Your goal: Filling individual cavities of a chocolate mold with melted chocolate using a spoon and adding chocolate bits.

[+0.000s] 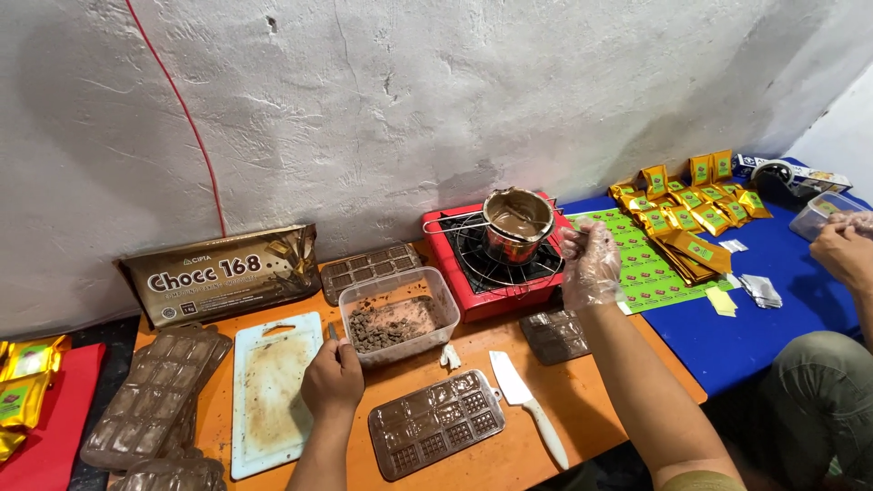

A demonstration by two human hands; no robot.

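Much is cut off or hard to read: the left hand [332, 377] is seen from the back, its fingers curled out of sight, so whether anything is gripped cannot be told; only a thin dark tip is seen just above it, beside the tub [400, 323]. The right hand [589, 264] is covered by a clear plastic glove, and its fingers are pinched shut on the thin handle of a spoon [546, 238] that reaches into the pot [516, 223]; the spoon's bowl is hidden in the melted brown chocolate. The pot is small, steel and smeared with chocolate, and it is set on a wire rack over the red stove [496, 273] at the back of the table [582, 400], near the wall. The tub holds chopped chocolate. A stained board [268, 395], a filled mould [435, 423] and a white-handled knife [529, 407] are laid in front. Another person's hand [846, 250] is cut off at the right edge, by yellow packets [691, 195] on blue cloth.
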